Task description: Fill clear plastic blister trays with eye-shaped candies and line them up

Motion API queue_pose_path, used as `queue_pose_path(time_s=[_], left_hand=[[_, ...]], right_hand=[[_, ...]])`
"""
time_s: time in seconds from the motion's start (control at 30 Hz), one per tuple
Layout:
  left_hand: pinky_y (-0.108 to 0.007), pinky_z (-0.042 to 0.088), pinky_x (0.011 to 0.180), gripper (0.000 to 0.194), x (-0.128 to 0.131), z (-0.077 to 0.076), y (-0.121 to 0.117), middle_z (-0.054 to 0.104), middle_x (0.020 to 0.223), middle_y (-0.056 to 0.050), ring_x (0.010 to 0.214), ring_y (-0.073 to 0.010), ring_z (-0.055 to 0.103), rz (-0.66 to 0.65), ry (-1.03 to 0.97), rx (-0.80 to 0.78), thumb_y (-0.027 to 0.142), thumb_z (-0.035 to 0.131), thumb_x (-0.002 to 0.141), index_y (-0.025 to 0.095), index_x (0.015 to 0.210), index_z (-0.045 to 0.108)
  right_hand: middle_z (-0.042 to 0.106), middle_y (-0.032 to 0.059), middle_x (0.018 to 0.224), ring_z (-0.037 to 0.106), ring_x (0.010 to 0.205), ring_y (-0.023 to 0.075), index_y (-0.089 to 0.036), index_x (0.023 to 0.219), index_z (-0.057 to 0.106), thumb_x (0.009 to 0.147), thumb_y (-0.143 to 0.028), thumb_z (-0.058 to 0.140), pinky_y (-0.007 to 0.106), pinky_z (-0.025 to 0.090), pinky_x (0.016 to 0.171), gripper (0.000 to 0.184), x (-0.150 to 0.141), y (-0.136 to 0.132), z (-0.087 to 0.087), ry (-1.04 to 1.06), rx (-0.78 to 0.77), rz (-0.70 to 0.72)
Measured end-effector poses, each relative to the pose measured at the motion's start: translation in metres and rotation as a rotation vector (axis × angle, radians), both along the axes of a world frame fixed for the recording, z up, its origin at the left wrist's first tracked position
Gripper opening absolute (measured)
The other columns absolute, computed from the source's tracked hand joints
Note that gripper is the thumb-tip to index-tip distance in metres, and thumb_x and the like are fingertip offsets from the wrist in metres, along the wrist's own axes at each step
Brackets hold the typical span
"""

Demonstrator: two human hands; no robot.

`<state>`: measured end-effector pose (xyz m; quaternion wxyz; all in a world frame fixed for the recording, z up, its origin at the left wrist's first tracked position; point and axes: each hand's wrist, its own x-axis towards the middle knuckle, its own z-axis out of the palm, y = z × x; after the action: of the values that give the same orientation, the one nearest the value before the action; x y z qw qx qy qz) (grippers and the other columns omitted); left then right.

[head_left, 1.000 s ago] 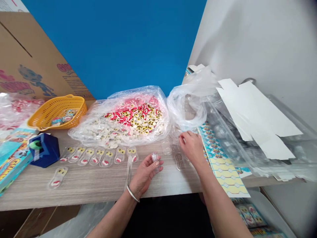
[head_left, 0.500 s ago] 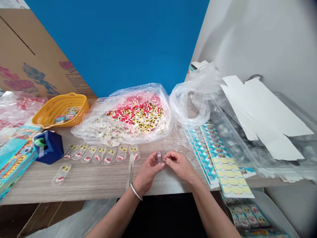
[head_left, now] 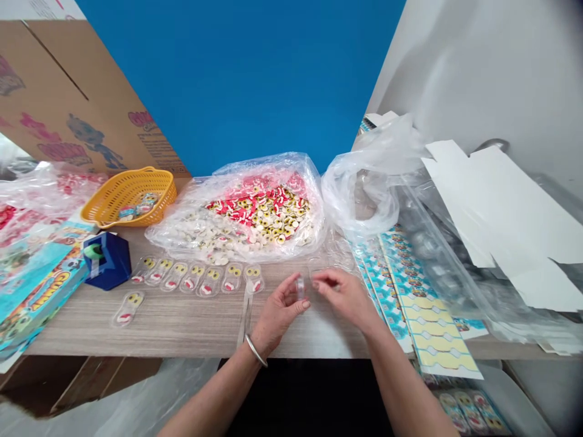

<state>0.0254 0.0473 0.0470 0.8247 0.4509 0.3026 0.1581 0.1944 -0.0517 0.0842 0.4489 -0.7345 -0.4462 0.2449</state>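
Observation:
My left hand (head_left: pixel 283 308) grips what looks like a small roll of clear tape (head_left: pixel 300 287) between thumb and fingers, its edge facing up. To its right, my right hand (head_left: pixel 344 297) is apart from the roll, fingers curled and thumb near the index finger; whatever lies between them is too small to make out. Metal tweezers (head_left: pixel 245 312) lie on the table left of my left hand. Beyond them runs a row of clear plastic blisters (head_left: pixel 211 282) holding yellow eye pieces and red-and-white mouth pieces. One more such blister (head_left: pixel 128 309) lies nearer the front edge.
An open plastic bag (head_left: pixel 268 212) of loose eye and mouth pieces sits at the back. Leftward are a yellow basket (head_left: pixel 122 188), a blue tape dispenser (head_left: pixel 107 260) and a printed box (head_left: pixel 50 291). Sticker sheets (head_left: pixel 432 321), clear trays (head_left: pixel 437 249) and white card (head_left: pixel 510 224) lie at right.
My right hand has drawn away from the roll to the right, leaving a gap between the hands. The camera view has turned slightly left.

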Motion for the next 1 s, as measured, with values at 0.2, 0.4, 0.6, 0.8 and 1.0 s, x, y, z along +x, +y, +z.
queue_pose_path(time_s=[0.2, 0.4, 0.6, 0.8, 1.0], left_hand=[[-0.033, 0.05, 0.088, 0.07, 0.0, 0.003, -0.003, 0.065, 0.112, -0.005, 0.101, -0.0199, 0.064, -0.043, -0.055, -0.013, 0.028, 0.087, 0.071, 0.029, 0.135, 0.059], [-0.038, 0.052, 0.091, 0.063, -0.002, 0.01, -0.006, 0.063, 0.121, -0.008, 0.106, -0.0222, 0.061, -0.046, -0.089, -0.177, 0.032, 0.083, 0.077, 0.029, 0.135, 0.06], [-0.043, 0.051, 0.093, 0.07, -0.003, 0.014, 0.0, 0.065, 0.118, -0.01, 0.104, -0.0255, 0.066, 0.019, -0.03, -0.218, 0.034, 0.085, 0.074, 0.026, 0.138, 0.056], [-0.041, 0.052, 0.09, 0.082, 0.0, 0.016, 0.0, 0.062, 0.119, -0.01, 0.101, -0.0255, 0.067, 0.007, 0.06, -0.143, 0.037, 0.088, 0.069, 0.025, 0.141, 0.051], [-0.036, 0.051, 0.09, 0.078, 0.0, 0.008, -0.003, 0.06, 0.121, -0.008, 0.1, -0.0222, 0.067, -0.005, 0.064, 0.003, 0.032, 0.088, 0.068, 0.027, 0.139, 0.054]], right_hand=[[0.067, -0.0001, 0.073, 0.061, 0.069, 0.0154, -0.021, 0.081, 0.071, 0.087, -0.036, 0.066, 0.027, 0.047, 0.066, 0.018, -0.032, 0.0, -0.01, 0.482, 0.081, 0.063], [0.067, 0.0005, 0.073, 0.062, 0.067, 0.0158, -0.019, 0.082, 0.07, 0.087, -0.04, 0.067, 0.028, 0.048, 0.064, 0.022, -0.032, -0.003, -0.011, 0.593, 0.087, 0.055], [0.066, 0.0012, 0.075, 0.059, 0.071, 0.0167, -0.02, 0.08, 0.068, 0.089, -0.035, 0.062, 0.029, 0.044, 0.068, 0.019, -0.01, -0.01, -0.008, 0.184, 0.099, -0.102], [0.071, 0.0117, 0.097, 0.061, 0.091, 0.0248, -0.017, 0.104, 0.072, 0.095, -0.023, 0.052, 0.039, 0.038, 0.088, 0.022, 0.048, -0.004, 0.009, -0.736, -0.166, -0.316], [0.072, 0.0081, 0.095, 0.064, 0.088, 0.0223, -0.019, 0.101, 0.073, 0.095, -0.026, 0.056, 0.034, 0.044, 0.081, 0.019, 0.015, -0.006, 0.003, -0.369, -0.077, -0.1]])
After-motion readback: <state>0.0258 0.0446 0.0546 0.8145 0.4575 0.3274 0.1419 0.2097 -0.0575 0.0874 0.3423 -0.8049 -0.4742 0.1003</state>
